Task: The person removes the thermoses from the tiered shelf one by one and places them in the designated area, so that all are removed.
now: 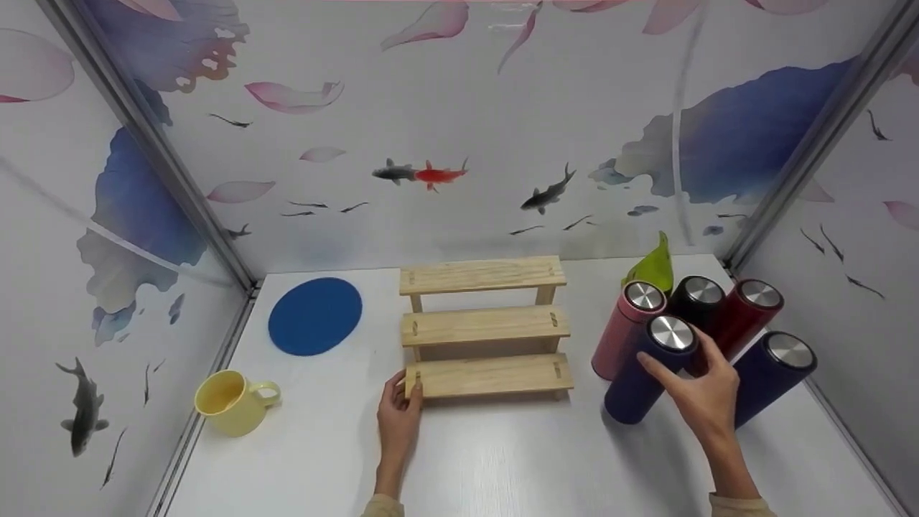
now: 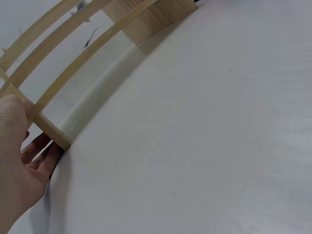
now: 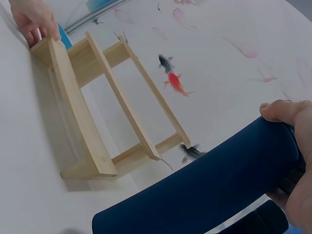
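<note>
A three-tier wooden step shelf (image 1: 488, 327) stands mid-table. My left hand (image 1: 399, 413) holds its lowest step at the front left corner; in the left wrist view the fingers (image 2: 48, 158) curl around the end of the wood. Off to the right, my right hand (image 1: 700, 388) grips a dark blue thermos flask (image 1: 639, 384) near its silver-topped lid, thumb on one side and fingers around the other. The flask leans in the head view, and I cannot tell whether its base touches the table. Its blue body (image 3: 195, 180) crosses the right wrist view.
Around the held flask stand a pink flask (image 1: 617, 337), a black flask (image 1: 695, 298), a red flask (image 1: 743, 319) and another dark blue flask (image 1: 764, 380). Behind them is a green object (image 1: 652, 266). At left are a blue round mat (image 1: 316, 316) and a yellow mug (image 1: 233, 413). Printed panels (image 1: 459, 129) enclose the table.
</note>
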`<state>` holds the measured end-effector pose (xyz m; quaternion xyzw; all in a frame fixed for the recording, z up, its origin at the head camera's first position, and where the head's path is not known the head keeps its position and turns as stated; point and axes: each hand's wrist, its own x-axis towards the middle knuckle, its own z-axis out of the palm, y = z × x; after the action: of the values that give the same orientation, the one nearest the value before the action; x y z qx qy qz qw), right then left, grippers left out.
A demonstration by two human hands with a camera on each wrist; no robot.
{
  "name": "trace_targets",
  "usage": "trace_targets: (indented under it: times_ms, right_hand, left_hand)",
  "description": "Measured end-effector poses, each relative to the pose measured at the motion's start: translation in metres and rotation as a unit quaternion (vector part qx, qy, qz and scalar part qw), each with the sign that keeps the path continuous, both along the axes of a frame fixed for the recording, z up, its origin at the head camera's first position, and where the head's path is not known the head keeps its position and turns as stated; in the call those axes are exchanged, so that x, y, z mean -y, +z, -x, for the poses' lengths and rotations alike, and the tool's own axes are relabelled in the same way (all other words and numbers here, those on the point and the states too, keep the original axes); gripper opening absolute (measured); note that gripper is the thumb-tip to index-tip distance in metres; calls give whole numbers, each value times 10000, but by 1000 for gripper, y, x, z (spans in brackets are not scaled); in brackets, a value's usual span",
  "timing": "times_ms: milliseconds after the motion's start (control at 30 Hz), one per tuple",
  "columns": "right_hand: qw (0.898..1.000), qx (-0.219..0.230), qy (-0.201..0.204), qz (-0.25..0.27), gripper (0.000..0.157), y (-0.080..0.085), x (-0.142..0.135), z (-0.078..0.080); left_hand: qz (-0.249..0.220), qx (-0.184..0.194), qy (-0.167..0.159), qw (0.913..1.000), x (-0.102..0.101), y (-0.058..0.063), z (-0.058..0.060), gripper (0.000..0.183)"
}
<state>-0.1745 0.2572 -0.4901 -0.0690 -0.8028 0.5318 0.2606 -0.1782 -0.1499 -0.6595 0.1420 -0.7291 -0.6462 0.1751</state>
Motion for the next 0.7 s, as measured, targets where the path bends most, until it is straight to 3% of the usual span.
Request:
trace_targets:
  times_ms: [167,433,700]
  right_hand:
    - [9997,155,-202,-44,77,-5,-9,1]
    - [9982,325,-500,-63,78,-11,-20,3]
    - [9957,573,-714,125,80,-16,-26,4]
  left_hand:
    - [-17,89,105,9999,-3,6,-1,41]
    - [-202,-12,-153,9997,-6,37,-13,42]
    - [-95,65,-101,9999,-7,41,-16,41]
